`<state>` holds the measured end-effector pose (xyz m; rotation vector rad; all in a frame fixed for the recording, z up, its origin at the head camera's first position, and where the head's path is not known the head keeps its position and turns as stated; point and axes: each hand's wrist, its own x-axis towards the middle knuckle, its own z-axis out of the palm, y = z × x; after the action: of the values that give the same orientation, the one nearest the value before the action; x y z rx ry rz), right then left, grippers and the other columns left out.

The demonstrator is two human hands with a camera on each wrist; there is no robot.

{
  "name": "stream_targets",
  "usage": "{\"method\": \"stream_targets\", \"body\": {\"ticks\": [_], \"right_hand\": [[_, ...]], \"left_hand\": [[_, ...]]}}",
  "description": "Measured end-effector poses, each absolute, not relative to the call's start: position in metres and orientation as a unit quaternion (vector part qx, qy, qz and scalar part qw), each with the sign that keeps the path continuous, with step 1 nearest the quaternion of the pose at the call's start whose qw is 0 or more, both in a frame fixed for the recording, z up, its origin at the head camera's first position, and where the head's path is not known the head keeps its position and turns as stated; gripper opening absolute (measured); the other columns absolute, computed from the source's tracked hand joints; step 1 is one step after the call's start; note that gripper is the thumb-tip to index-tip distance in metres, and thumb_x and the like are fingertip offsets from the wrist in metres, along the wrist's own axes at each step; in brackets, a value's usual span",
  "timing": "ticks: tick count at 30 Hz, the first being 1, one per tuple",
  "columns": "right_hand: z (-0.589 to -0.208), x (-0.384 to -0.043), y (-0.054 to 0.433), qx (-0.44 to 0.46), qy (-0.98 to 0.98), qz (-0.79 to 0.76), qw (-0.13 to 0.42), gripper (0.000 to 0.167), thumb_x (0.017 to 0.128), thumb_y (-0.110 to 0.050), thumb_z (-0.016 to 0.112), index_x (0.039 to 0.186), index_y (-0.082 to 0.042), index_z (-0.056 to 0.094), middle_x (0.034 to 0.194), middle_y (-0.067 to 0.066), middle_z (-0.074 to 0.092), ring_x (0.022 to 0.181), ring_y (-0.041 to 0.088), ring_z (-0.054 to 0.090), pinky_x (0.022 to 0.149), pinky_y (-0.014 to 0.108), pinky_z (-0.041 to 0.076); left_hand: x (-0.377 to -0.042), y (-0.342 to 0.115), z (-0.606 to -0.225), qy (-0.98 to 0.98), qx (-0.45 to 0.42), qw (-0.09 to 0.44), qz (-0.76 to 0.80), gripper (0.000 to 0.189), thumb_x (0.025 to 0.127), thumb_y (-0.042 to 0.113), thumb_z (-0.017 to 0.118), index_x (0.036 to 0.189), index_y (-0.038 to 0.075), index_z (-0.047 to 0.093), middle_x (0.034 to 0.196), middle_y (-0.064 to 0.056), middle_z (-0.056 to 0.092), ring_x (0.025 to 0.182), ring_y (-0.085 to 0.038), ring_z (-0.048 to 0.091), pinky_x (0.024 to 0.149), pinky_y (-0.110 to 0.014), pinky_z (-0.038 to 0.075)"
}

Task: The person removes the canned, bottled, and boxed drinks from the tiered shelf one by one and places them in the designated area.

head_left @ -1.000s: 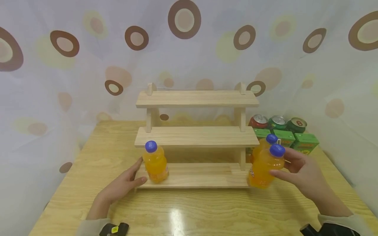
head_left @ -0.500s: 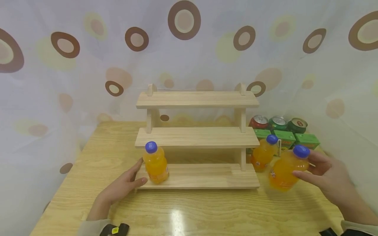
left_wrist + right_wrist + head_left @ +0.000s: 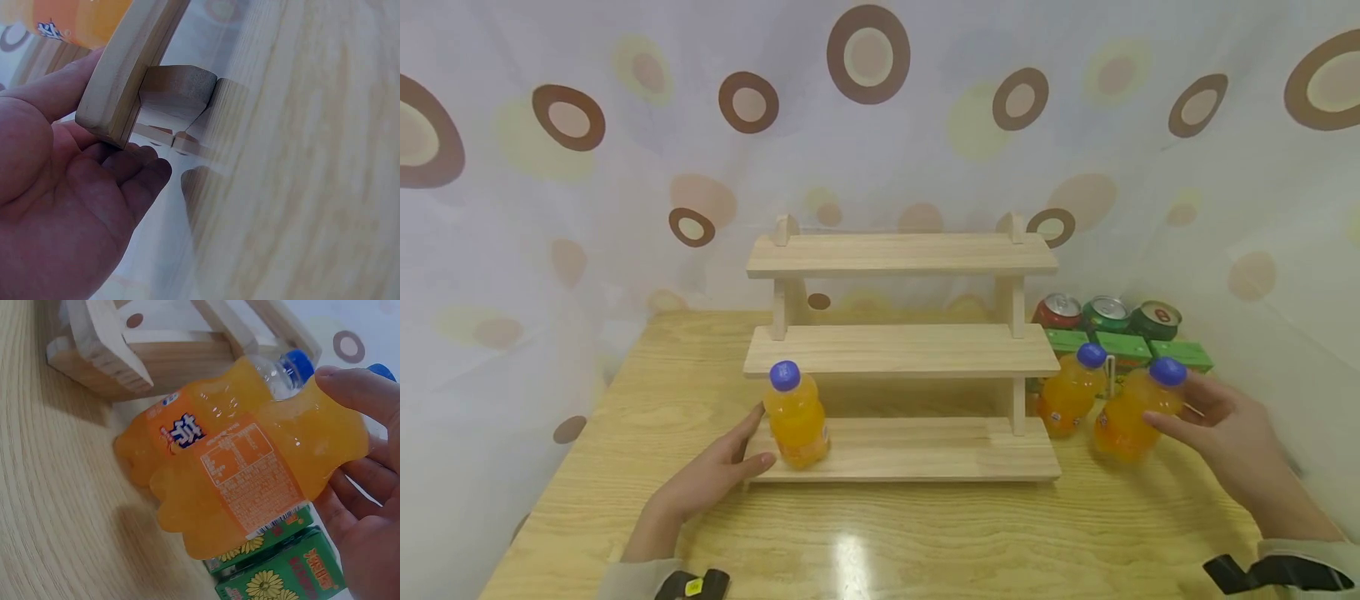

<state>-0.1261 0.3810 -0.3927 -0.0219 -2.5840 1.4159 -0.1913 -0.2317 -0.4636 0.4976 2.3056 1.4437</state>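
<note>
My right hand [image 3: 1232, 446] grips an orange soda bottle [image 3: 1127, 421] with a blue cap by its upper part, thumb on the near side. In the right wrist view this bottle tilts and overlaps a second orange soda bottle [image 3: 181, 428], which stands beside the right end of the three-tier wooden shelf rack [image 3: 917, 454]. At the rack's other end, my left hand [image 3: 703, 479] holds the bottom board's edge. The left wrist view has the thumb over the board [image 3: 115, 81] and the fingers curled beneath. A third orange soda bottle [image 3: 799, 429] stands on that board near the left hand.
Green drink cartons [image 3: 1123, 348] are lined up behind the bottles on the right, with a red can [image 3: 1058, 312] and green cans [image 3: 1105, 313] at their back. A patterned curtain [image 3: 910, 150] hangs behind the wooden table [image 3: 925, 542].
My right hand has carried its bottle rightward, away from the rack's right end, then slightly back toward the cartons. The left hand and the bottle on the shelf have stayed in place.
</note>
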Motion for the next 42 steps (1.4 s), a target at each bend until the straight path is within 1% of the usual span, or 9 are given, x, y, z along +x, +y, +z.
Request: {"method": "stream_targets", "body": {"ticks": [4,9,11,19,27,32,34,39,42], "right_hand": [[-0.400,-0.135,0.386,-0.006,-0.873,0.478,0.101,0.059,0.091,-0.012,0.073,0.146,-0.013,0.050,0.127,-0.024,0.056,0.111,-0.014,0.048,0.084,0.002,0.043],[-0.411,-0.143,0.388,0.035,-0.839,0.530,0.119,0.055,0.088,0.004,0.071,0.139,-0.007,0.055,0.123,-0.020,0.062,0.111,-0.009,0.054,0.083,0.003,0.044],[-0.414,-0.145,0.388,0.046,-0.832,0.540,0.120,0.054,0.088,0.007,0.070,0.139,-0.006,0.056,0.123,-0.019,0.062,0.112,-0.007,0.054,0.084,0.003,0.044],[-0.420,-0.149,0.390,0.052,-0.837,0.532,0.116,0.050,0.088,0.006,0.070,0.135,-0.005,0.057,0.119,-0.018,0.064,0.108,-0.004,0.056,0.083,0.004,0.044],[-0.419,-0.147,0.395,0.066,-0.854,0.507,0.091,0.055,0.092,0.003,0.067,0.143,-0.007,0.050,0.129,-0.019,0.057,0.116,-0.009,0.049,0.085,0.004,0.043],[-0.416,-0.143,0.398,0.073,-0.806,0.581,0.092,0.059,0.091,0.011,0.063,0.146,-0.004,0.047,0.133,-0.016,0.057,0.118,-0.009,0.050,0.089,0.005,0.043],[-0.413,-0.140,0.399,0.071,-0.777,0.617,0.101,0.058,0.090,0.014,0.062,0.145,-0.002,0.047,0.132,-0.015,0.060,0.117,-0.006,0.052,0.090,0.006,0.044],[-0.399,-0.125,0.403,0.018,-0.834,0.529,0.157,0.055,0.094,0.000,0.065,0.146,-0.006,0.047,0.133,-0.012,0.060,0.116,-0.006,0.052,0.087,0.005,0.045],[-0.389,-0.115,0.405,-0.003,-0.835,0.517,0.189,0.054,0.095,-0.001,0.064,0.146,-0.007,0.048,0.131,-0.012,0.060,0.114,-0.006,0.053,0.085,0.004,0.045]], "left_hand": [[-0.191,-0.232,-0.464,0.819,0.175,0.185,0.514,0.086,0.099,0.040,0.058,0.159,0.010,0.005,0.164,-0.010,-0.001,0.149,-0.035,0.000,0.118,-0.052,0.008],[-0.191,-0.232,-0.465,0.819,0.175,0.189,0.513,0.086,0.099,0.040,0.058,0.159,0.009,0.005,0.164,-0.010,-0.001,0.149,-0.035,0.000,0.118,-0.051,0.008],[-0.191,-0.232,-0.465,0.817,0.176,0.190,0.515,0.086,0.100,0.039,0.058,0.159,0.008,0.004,0.164,-0.010,-0.002,0.149,-0.034,0.000,0.118,-0.051,0.008],[-0.191,-0.231,-0.464,0.816,0.175,0.191,0.516,0.085,0.100,0.039,0.057,0.159,0.008,0.004,0.164,-0.011,-0.002,0.149,-0.035,0.000,0.118,-0.051,0.008],[-0.190,-0.231,-0.462,0.821,0.168,0.192,0.511,0.086,0.100,0.040,0.057,0.159,0.008,0.004,0.164,-0.011,-0.002,0.148,-0.036,0.000,0.118,-0.052,0.008],[-0.189,-0.232,-0.461,0.824,0.165,0.191,0.508,0.087,0.099,0.040,0.058,0.159,0.007,0.004,0.164,-0.012,-0.002,0.148,-0.037,0.001,0.118,-0.052,0.009],[-0.188,-0.232,-0.461,0.825,0.163,0.191,0.507,0.087,0.099,0.041,0.058,0.159,0.008,0.004,0.164,-0.012,-0.002,0.148,-0.037,0.001,0.118,-0.052,0.009],[-0.189,-0.232,-0.462,0.825,0.164,0.191,0.506,0.087,0.099,0.041,0.058,0.159,0.008,0.004,0.164,-0.012,-0.002,0.148,-0.036,0.001,0.118,-0.052,0.008],[-0.190,-0.231,-0.462,0.824,0.171,0.189,0.506,0.086,0.099,0.040,0.057,0.159,0.008,0.004,0.164,-0.012,-0.002,0.148,-0.036,0.000,0.118,-0.052,0.008]]}}
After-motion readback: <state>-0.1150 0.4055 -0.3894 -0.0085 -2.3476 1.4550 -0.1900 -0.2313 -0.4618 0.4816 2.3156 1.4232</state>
